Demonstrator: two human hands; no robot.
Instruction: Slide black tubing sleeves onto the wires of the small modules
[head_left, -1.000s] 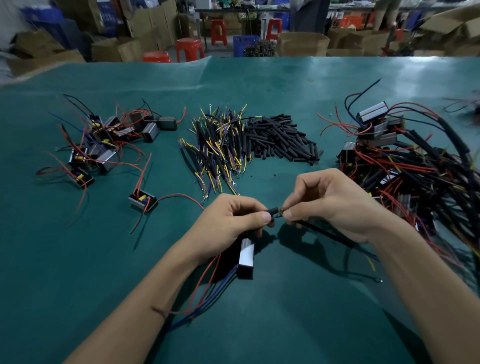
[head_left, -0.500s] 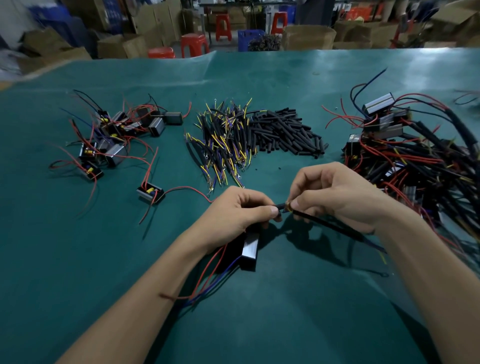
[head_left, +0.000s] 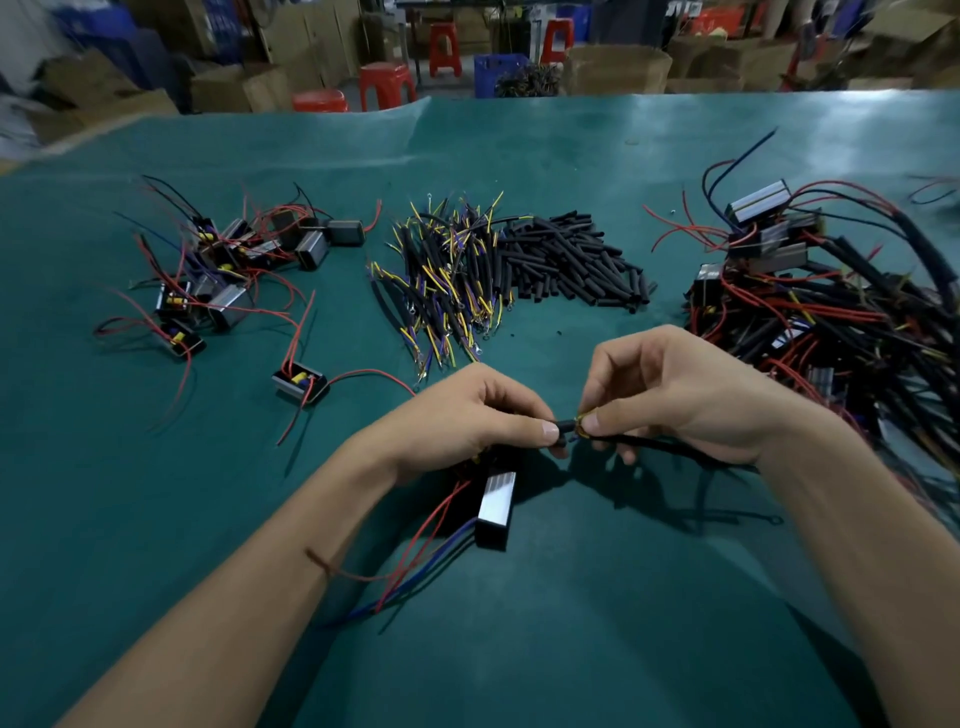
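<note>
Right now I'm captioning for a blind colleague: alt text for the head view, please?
Above a green table, the left hand pinches a black sleeve while the right hand feeds a wire toward it; a module lies below. Piles of modules, wires and sleeves lie beyond.

A green-covered table (head_left: 597, 649) bears bare modules (head_left: 228, 275) at ten o'clock, yellow-tipped sleeved wires (head_left: 441, 280) and loose black sleeves (head_left: 571, 260) at twelve, and a tangled sleeved-module heap (head_left: 831, 312) at two.

Near the table's (head_left: 571, 649) front edge, the left hand (head_left: 467, 415) pinches a black sleeve (head_left: 563, 430); the right hand (head_left: 675, 395) pinches a sleeved wire (head_left: 654, 444); a module (head_left: 496, 512) hangs below.
</note>
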